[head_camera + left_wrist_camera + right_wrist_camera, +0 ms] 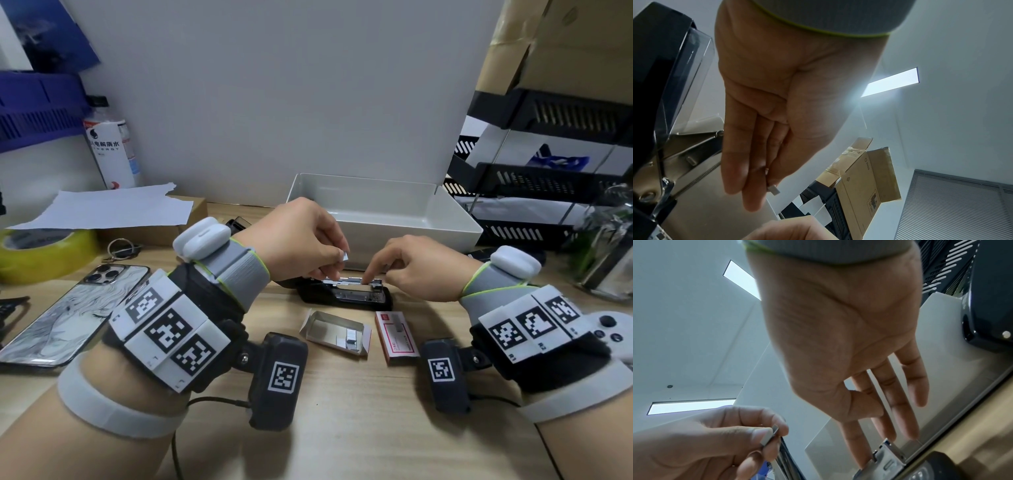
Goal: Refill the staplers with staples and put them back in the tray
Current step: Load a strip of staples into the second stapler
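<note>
A black stapler [346,297] lies open on the wooden desk, its metal magazine [352,281] facing up. My left hand [337,261] hovers just above the magazine's left end and pinches a short strip of staples [345,255] between thumb and fingers; the left wrist view shows the strip [774,190] at my fingertips beside the raised stapler lid [663,81]. My right hand [374,274] has its fingers straight, and the index fingertip [863,460] presses on the magazine's front end [887,457]. The white tray [445,219] stands right behind the stapler.
An open staple box [337,330] and its red sleeve [397,337] lie in front of the stapler. A phone [72,308], yellow tape roll [44,250], paper [106,207] and bottle [109,150] are on the left. Black file trays [548,178] and a glass jar [606,253] stand on the right.
</note>
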The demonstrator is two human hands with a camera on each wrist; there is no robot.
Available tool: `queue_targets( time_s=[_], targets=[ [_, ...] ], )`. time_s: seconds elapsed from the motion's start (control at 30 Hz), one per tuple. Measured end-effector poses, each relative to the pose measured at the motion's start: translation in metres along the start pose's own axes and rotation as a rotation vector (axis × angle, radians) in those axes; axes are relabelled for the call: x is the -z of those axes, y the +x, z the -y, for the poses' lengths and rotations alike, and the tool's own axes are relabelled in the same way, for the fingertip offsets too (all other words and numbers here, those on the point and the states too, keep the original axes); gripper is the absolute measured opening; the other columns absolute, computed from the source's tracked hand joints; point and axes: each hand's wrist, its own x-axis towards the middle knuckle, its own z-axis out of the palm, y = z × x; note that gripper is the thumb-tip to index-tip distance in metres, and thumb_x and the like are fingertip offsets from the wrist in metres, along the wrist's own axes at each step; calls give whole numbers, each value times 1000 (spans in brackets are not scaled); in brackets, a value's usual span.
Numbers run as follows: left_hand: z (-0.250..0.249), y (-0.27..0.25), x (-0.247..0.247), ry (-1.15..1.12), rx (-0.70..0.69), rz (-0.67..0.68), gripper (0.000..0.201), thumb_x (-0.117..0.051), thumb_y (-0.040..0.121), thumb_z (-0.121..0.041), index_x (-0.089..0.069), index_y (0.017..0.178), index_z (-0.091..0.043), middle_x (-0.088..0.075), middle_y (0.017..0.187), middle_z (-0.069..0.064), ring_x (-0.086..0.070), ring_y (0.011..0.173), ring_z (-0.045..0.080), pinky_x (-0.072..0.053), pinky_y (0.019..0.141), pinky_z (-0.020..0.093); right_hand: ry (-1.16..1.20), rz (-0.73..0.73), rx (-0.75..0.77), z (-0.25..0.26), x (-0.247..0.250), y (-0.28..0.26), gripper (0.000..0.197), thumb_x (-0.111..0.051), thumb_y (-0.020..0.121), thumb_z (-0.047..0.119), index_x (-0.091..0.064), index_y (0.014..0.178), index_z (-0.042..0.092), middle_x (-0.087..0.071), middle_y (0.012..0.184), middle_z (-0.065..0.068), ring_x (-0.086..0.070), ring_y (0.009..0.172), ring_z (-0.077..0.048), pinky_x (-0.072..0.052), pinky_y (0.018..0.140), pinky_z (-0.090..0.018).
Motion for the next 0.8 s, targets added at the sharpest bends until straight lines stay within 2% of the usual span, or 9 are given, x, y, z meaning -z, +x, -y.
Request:
queue_targets(
  time_s=[0.1,0.17,0.27,0.33,0.4,0.47,0.6,0.7,0.8],
  targets=[
    [0,0,0,4,0,2,9,-65,92,-8,-73,90,-7,-78,73,7,-77,70,15,-64,75,38,30,-4,11,3,0,-1,45,-50,85,8,-76,97,43,-59,90,12,-56,86,-7,-42,75,-18],
    [0,0,0,12,0,3,9,-65,92,-9,-73,91,-7,-78,72,6,-77,70,15,-64,74,38,36,47,24,5,-2,-1,49,-48,85,8,-74,102,46,-58,94,13,-55,89,-7,-39,79,-19],
    [-1,0,1,19,0,-1,9,-65,92,-10,-74,90,-8,-78,71,5,-77,70,15,-64,74,38,1,71,-2,3,-3,1,52,-46,84,7,-74,102,47,-58,91,15,-55,89,-7,-40,76,-17],
    [0,-1,1,17,-1,-5,9,-65,92,-10,-74,90,-8,-78,71,6,-77,71,17,-64,75,39,-13,30,-17,3,-1,0,51,-45,82,7,-77,97,44,-63,92,9,-58,90,-13,-47,80,-23],
    [0,-1,2,17,-2,-8,10,-65,92,-10,-74,89,-9,-78,71,6,-77,72,19,-64,75,40,-16,-3,-6,4,-1,0,47,-46,83,8,-77,95,42,-63,99,3,-59,95,-16,-48,88,-32],
    [0,0,2,18,-1,-12,9,-65,92,-9,-74,89,-9,-78,71,6,-77,72,21,-64,74,40,38,-7,36,10,-4,1,43,-50,83,11,-76,100,41,-61,105,4,-59,100,-14,-47,93,-33],
    [1,0,3,17,-7,-23,10,-65,90,-8,-74,87,-10,-77,70,8,-77,71,25,-64,74,42,129,97,93,21,-15,5,41,-52,81,24,-68,115,40,-57,125,4,-53,119,-12,-40,105,-30],
    [1,0,4,22,-10,-25,10,-65,90,-8,-75,87,-10,-77,69,7,-76,69,25,-64,74,41,154,139,67,20,-22,7,45,-55,86,13,-64,121,39,-54,130,0,-51,122,-16,-40,108,-34],
    [0,-1,4,29,-14,-25,9,-66,90,-9,-75,87,-11,-77,69,6,-76,69,25,-64,74,40,164,170,63,20,-26,7,51,-56,85,12,-60,128,40,-53,132,-1,-50,123,-16,-38,108,-33]
  ],
)
